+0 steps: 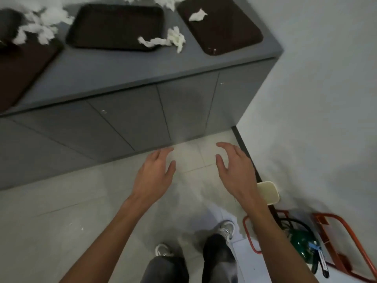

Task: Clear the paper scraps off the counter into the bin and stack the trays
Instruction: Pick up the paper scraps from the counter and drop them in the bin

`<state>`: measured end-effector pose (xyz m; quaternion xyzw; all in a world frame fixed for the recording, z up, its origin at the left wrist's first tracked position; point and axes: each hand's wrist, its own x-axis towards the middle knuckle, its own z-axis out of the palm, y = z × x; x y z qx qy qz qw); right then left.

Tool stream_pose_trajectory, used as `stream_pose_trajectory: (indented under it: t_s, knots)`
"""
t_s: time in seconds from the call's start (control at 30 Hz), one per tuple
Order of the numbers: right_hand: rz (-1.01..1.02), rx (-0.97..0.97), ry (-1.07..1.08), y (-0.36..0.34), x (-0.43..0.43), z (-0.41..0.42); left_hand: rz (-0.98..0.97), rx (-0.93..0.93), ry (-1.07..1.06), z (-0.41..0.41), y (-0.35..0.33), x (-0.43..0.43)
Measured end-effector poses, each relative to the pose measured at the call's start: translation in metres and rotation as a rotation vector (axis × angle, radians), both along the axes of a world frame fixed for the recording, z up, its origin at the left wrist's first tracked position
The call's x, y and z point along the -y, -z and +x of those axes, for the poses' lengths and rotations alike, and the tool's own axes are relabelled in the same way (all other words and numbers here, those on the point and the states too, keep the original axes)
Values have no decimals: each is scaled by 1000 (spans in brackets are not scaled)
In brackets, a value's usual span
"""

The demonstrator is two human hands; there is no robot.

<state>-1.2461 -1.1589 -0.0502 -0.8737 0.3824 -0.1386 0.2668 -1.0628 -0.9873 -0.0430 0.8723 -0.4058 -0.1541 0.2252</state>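
Grey cabinet counter [114, 66] at the far side carries three dark brown rectangular trays: left tray [22, 70], middle tray [114, 25], right tray [224, 31]. Crumpled white paper scraps [175, 38] lie between them. Nearer, above the pale tiled floor [61, 221], left hand [155, 172] and right hand [234, 170] hover, fingers relaxed, holding nothing. A cream bin [268, 193] stands by the right wall.

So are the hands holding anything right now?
No, nothing is held. The left hand and the right hand are both open and empty above the floor; the paper scraps lie on the counter.

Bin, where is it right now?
Head view, right side: the cream bin stands on the floor against the wall, partly behind the right forearm.
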Motion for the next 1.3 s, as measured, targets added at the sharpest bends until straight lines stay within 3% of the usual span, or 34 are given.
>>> stream_pose_trajectory:
  t_s: [0.2,0.47,0.9,1.3]
  knots:
    - [-33,118,-168,-112,-112,102,-166,36,-280,68,-109,-155]
    - [-26,230,-496,-173,-232,245,-318,118,-640,146,-168,-313]
    - [24,210,-875,-179,-371,497,-299,180,-983,302,-167,-452]
    - [79,160,-1098,-164,-480,707,-312,101,-1232,442,-144,-546]
